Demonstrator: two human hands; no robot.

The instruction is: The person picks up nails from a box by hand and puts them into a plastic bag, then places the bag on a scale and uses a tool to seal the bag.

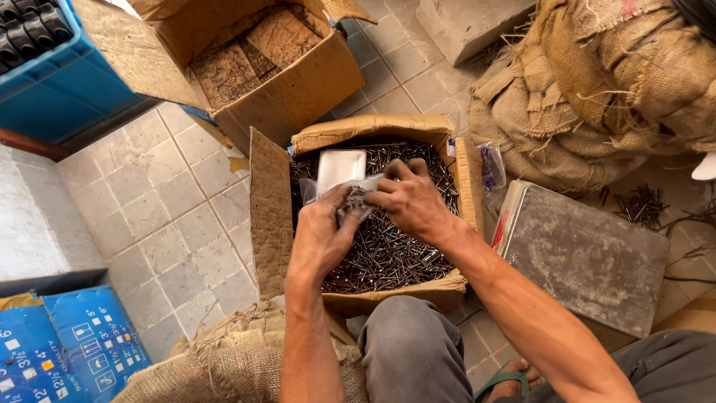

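I have both hands over the open carton of nails [388,254]: my left hand [322,237] and right hand [409,203] pinch a small clear plastic bag [350,200] holding some nails, fingers closed on its mouth. I judge the bagging step underway; next calls for steady hold. A metal scoop [341,169] lies just behind, burlap sacks [597,82] crowd nearby.

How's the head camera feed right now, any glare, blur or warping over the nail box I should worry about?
Head view: soft even daylight, no hard shadows; the white tray in the nail box is glary and washed out; the left hand and right hand on the plastic bag are sharp; floor tiles bow near the edges, a wide-lens warp.
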